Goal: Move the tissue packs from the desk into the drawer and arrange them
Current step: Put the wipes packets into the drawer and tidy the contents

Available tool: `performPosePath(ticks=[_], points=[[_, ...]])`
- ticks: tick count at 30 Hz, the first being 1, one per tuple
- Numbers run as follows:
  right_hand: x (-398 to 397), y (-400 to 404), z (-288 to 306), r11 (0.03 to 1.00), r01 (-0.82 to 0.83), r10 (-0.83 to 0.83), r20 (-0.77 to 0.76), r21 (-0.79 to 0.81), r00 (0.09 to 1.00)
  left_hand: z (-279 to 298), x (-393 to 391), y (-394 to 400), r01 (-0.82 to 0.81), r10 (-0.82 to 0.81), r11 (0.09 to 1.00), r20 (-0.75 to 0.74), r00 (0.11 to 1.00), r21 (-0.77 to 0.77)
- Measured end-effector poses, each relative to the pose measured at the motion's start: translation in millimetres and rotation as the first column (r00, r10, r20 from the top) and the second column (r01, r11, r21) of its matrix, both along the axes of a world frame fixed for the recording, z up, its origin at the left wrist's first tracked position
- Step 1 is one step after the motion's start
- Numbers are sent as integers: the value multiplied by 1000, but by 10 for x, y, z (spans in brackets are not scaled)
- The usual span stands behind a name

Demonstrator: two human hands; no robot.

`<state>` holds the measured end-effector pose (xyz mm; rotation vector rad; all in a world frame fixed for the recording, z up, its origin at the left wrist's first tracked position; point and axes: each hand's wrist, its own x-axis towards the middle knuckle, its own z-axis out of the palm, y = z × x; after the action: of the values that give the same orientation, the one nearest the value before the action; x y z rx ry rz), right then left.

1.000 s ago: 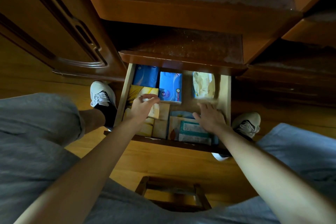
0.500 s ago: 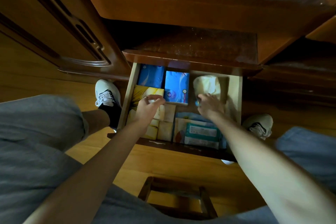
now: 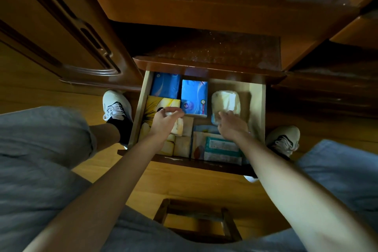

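drawer (image 3: 258,108) pulled open below a dark wooden worktop (image 3: 204,16), seen from above by a seated person reaching in with both arms. tissue packs already fill most of it: two blue packs (image 3: 194,98) at the far left, a yellow pack (image 3: 157,104) just near of them, small beige packs (image 3: 183,145) along the near left, and a teal-labelled pack (image 3: 222,148) at the near middle. left hand (image 3: 163,121) is closed around a small pale pack (image 3: 177,126), holding it over the beige ones beside the yellow pack. right hand (image 3: 231,124) rests with fingers loosely spread on the near edge of a soft cream pack (image 3: 226,102) at the far right; whether it grips or only presses is unclear. a second ago the right hand lay nearer, over the teal-labelled pack, and it has since reached far to the cream pack, while the left hand has barely moved. this suggests the moving is almost finished and what remains is nudging packs into tidy rows.
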<state>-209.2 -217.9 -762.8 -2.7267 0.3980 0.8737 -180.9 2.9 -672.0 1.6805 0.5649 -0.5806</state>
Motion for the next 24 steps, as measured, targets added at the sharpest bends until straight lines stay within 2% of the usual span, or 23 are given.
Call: performPosePath(ticks=[4, 7, 9, 11, 12, 14, 17, 21, 24], points=[[-78, -255, 87, 986, 61, -68, -42, -156, 997, 17, -27, 16, -2, 2, 1000, -3, 1000, -4], [-98, -217, 142, 972, 155, -170, -74, -179, 983, 24, -34, 25, 5, -5, 1000, -5, 1000, -17], [-55, -89, 205, 956, 221, -226, -2, -193, 974, 29, -35, 39, 15, -15, 1000, 5, 1000, 7], [45, 62, 274, 969, 164, -138, 148, -184, 979, 27, -37, 53, 9, -10, 999, 19, 1000, 31], [117, 144, 309, 984, 123, -93, 219, -128, 971, 22, -37, 57, 6, -7, 999, 21, 1000, 33], [292, 311, 357, 1000, -15, 21, 270, -22, 963, 7, -34, 58, -10, 10, 1000, 6, 1000, 23], [612, 524, 359, 971, -241, 237, 176, -3, 955, -13, -7, 86, -39, 39, 998, 0, 999, 40], [937, 593, 303, 957, -290, 290, 19, 25, 957, -64, 34, 158, -4, -4, 993, 68, 998, 115], [1028, 542, 213, 958, -287, 287, -12, -3, 958, -112, 60, 195, 45, -53, 990, 59, 997, 131]])
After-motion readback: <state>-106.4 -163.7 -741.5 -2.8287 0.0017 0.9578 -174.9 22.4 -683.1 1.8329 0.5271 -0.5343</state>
